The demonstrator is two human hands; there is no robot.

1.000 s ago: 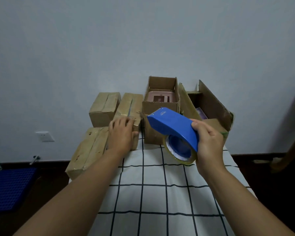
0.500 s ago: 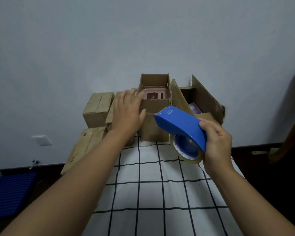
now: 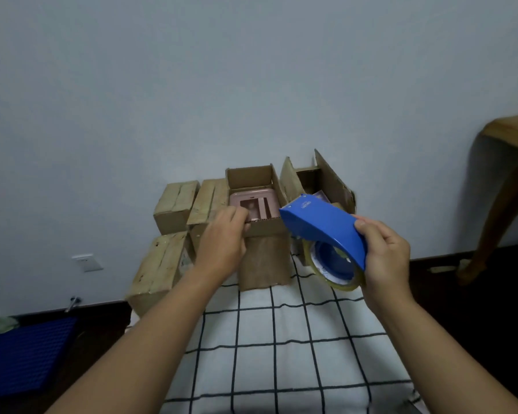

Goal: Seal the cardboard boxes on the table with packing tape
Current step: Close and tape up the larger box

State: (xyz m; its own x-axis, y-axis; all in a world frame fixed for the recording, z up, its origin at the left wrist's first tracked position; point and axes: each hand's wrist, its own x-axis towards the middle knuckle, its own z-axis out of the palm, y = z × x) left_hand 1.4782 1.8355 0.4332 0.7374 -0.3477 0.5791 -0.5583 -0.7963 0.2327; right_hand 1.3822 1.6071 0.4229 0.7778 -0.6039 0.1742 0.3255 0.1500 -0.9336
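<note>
An open cardboard box (image 3: 265, 258) stands at the far end of the table, with a pink item (image 3: 256, 204) inside. My left hand (image 3: 223, 245) grips its near front flap at the left corner. My right hand (image 3: 385, 255) holds a blue tape dispenser (image 3: 323, 227) with a roll of clear tape (image 3: 332, 268), raised to the right of that box. A second open box (image 3: 326, 180) stands behind the dispenser, flaps up. Three closed boxes sit left: one far left (image 3: 177, 206), one beside it (image 3: 210, 200), one nearer (image 3: 159, 270).
The table wears a white cloth with a black grid (image 3: 281, 339). A pale wall rises right behind the boxes. A wooden furniture leg (image 3: 503, 201) stands at the right. A blue crate (image 3: 24, 351) lies on the dark floor at the left.
My left hand moved from the closed boxes over to the open middle box and took hold of its front flap. The dispenser in my right hand stayed raised, shifting slightly right.
</note>
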